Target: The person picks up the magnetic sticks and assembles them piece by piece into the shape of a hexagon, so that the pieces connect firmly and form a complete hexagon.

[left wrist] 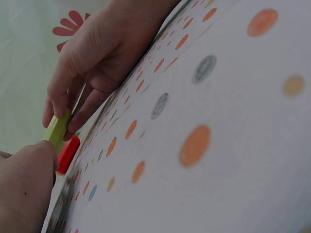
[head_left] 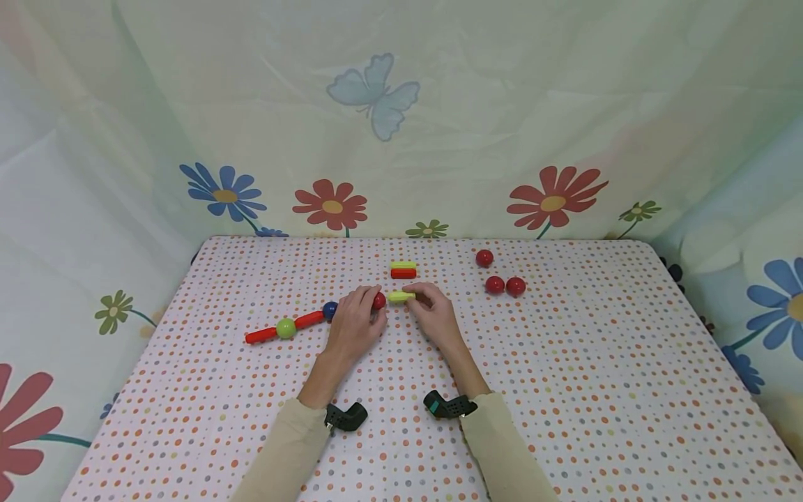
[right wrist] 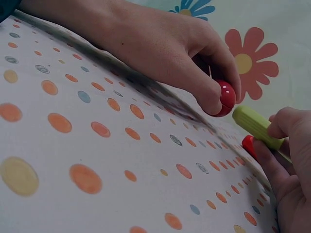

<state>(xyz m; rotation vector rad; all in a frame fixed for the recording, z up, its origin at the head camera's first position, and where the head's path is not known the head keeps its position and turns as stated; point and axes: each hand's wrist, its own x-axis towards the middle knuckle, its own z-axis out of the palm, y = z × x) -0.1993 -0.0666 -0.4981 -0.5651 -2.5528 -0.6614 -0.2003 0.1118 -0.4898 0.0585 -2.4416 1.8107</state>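
My left hand [head_left: 355, 322] pinches a red ball [head_left: 379, 300] between thumb and fingers, at the right end of a chain on the table. Leftward from the hand the chain shows a blue ball [head_left: 330, 310], a red stick [head_left: 309, 320], a green ball [head_left: 286, 328] and another red stick [head_left: 261, 335]; the part under the hand is hidden. My right hand [head_left: 434, 314] holds a yellow-green ribbed stick [right wrist: 252, 122] by its right end. The stick's free end points at the red ball, with a small gap between them in the right wrist view.
Just beyond the hands lie a yellow-green stick [head_left: 403, 265] and a red stick [head_left: 403, 274], side by side. Farther right are three loose red balls, one [head_left: 484, 258] behind the other two. A dotted cloth covers the table [head_left: 596, 362]; a flowered curtain [head_left: 470, 125] hangs behind it.
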